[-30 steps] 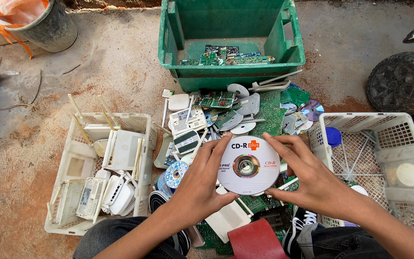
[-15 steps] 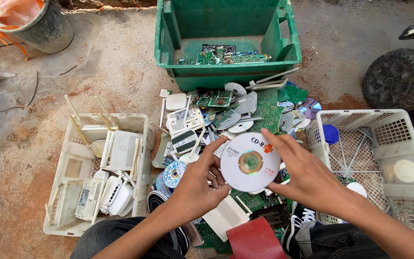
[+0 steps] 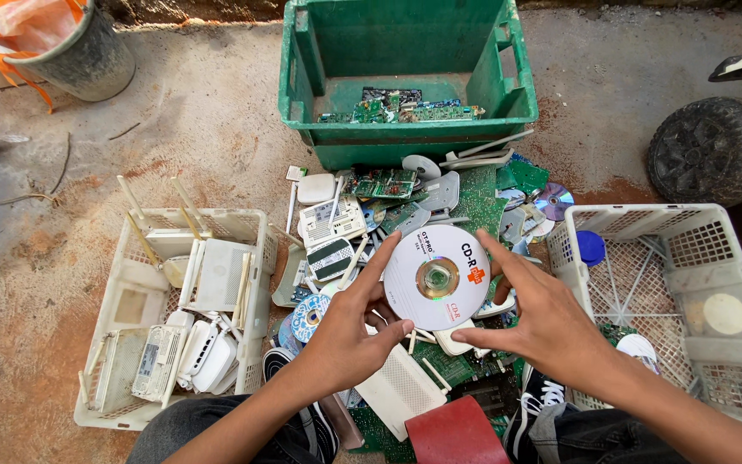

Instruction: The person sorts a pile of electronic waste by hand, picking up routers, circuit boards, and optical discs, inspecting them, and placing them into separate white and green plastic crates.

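At far left, a white basket (image 3: pixel 122 296) on the concrete floor (image 3: pixel 208 120), loaded with white routers (image 3: pixel 216 275). Next, the left hand (image 3: pixel 345 339), fingers curled onto the left edge of a white disc (image 3: pixel 437 277), thumb near the lower rim. Disc held face-up above a heap of green circuit boards (image 3: pixel 474 202), below a green crate (image 3: pixel 405 69). Then the right hand (image 3: pixel 551 322), index finger along the right rim, thumb underneath. Probably light, stiff, thin and slick; likely to scratch or crack if flexed. Best gripped by the outer edge or centre hole, not the flat face. Far right, a second white basket (image 3: pixel 672 301), nearly bare.
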